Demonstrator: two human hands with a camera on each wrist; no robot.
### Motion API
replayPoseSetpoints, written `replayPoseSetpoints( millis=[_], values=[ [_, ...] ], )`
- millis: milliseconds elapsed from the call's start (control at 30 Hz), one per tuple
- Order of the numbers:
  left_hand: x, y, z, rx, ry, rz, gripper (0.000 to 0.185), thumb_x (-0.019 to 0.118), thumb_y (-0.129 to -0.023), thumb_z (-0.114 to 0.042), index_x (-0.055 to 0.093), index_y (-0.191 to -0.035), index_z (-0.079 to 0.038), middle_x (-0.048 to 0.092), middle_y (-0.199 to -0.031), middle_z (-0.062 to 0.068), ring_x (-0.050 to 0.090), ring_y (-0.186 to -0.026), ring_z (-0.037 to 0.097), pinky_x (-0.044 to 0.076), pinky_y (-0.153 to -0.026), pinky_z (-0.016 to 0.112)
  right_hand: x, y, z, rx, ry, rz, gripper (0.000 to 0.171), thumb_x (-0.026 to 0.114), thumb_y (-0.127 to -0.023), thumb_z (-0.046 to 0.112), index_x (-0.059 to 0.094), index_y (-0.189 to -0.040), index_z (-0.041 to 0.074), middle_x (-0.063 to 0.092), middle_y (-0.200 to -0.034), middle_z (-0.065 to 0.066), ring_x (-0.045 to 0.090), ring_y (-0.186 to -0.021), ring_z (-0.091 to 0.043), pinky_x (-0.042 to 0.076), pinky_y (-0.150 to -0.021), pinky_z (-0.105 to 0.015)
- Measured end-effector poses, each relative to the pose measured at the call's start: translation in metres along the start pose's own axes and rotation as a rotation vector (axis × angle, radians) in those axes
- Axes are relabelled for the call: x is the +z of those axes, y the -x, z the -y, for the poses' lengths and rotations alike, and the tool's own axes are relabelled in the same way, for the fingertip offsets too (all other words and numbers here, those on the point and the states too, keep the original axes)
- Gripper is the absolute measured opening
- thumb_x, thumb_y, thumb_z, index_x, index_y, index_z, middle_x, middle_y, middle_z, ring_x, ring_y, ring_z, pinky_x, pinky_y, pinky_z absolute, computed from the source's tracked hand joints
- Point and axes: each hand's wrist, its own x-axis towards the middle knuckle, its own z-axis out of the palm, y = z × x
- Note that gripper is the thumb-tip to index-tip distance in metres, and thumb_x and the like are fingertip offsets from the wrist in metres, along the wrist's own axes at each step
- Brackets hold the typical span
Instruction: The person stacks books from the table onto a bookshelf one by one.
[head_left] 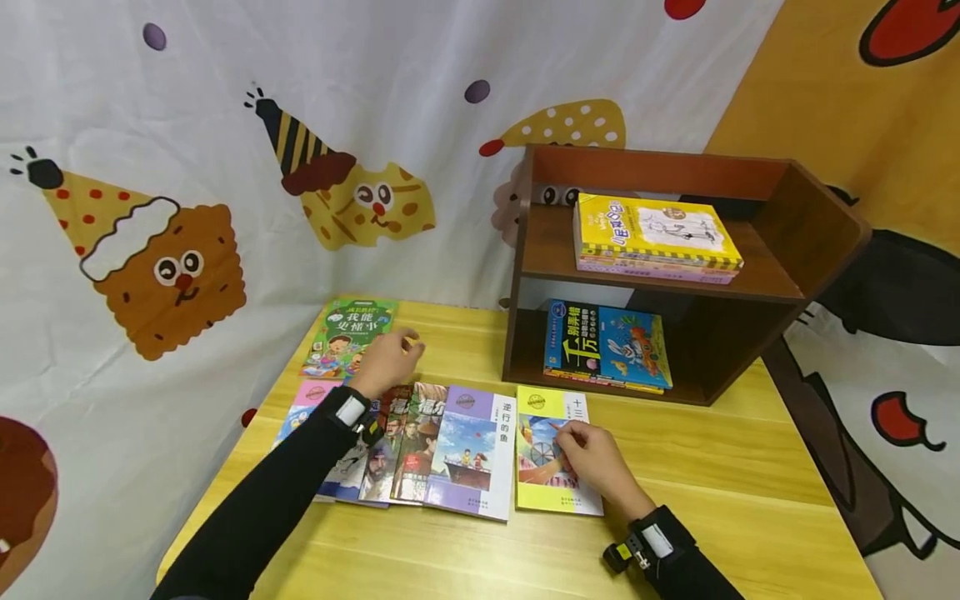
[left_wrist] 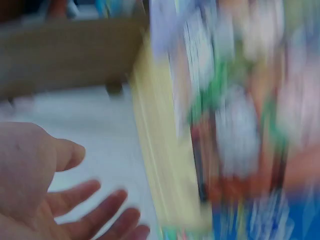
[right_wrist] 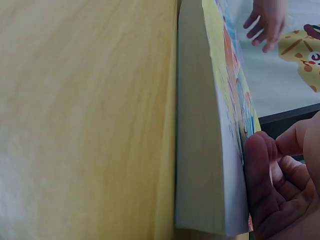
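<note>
while the right hand (head_left: pixel 596 461) rests curled fingertips on the yellow book (head_left: pixel 555 450), steadying it flat, the left hand (head_left: pixel 386 360) hovers with loose, empty fingers over the green book (head_left: pixel 348 333). both lie beside the fanned row of books (head_left: pixel 420 450) on the table (head_left: pixel 712 492).

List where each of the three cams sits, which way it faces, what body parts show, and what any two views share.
Head: worn on the head, looks forward and down at the table, the bookshelf and spread books; both sleeved forearms, left hand and right hand show.
Left wrist: faces past the open left palm toward blurred book covers; only that hand shows.
Right wrist: low, looks along the tabletop at the yellow book edge; right fingers show, left hand in the distance.
Shared: head and right wrist both show the yellow book under the right hand.
</note>
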Motion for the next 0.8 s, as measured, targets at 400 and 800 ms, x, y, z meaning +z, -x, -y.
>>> replayPoseSetpoints(
  millis=[400,800],
  values=[
    [-0.057,-0.052,0.122,-0.352,-0.343,0.154,0.070,0.051,-0.101,-0.060,0.070,-0.114,0.006,0.068,-0.111,0.034,0.067,-0.097,0.048,0.055,-0.076,0.056,0.001,0.001,-0.005,-0.013,-0.005,-0.003,0.019,0.063,-0.104,0.030,0.070,-0.088,0.021,0.058,-0.061,-0.001,0.055,-0.055,-0.018,0.044,-0.059,-0.028],
    [-0.054,-0.054,0.152,-0.453,-0.391,0.093,0.099,0.066,-0.085,-0.073,0.058,-0.131,0.015,0.058,-0.125,0.044,0.055,-0.107,0.056,0.048,-0.088,0.061,0.001,0.000,-0.006,-0.032,0.016,-0.024,0.021,0.062,-0.104,0.030,0.069,-0.086,0.022,0.057,-0.059,0.000,0.055,-0.053,-0.016,0.043,-0.055,-0.027]
  ],
)
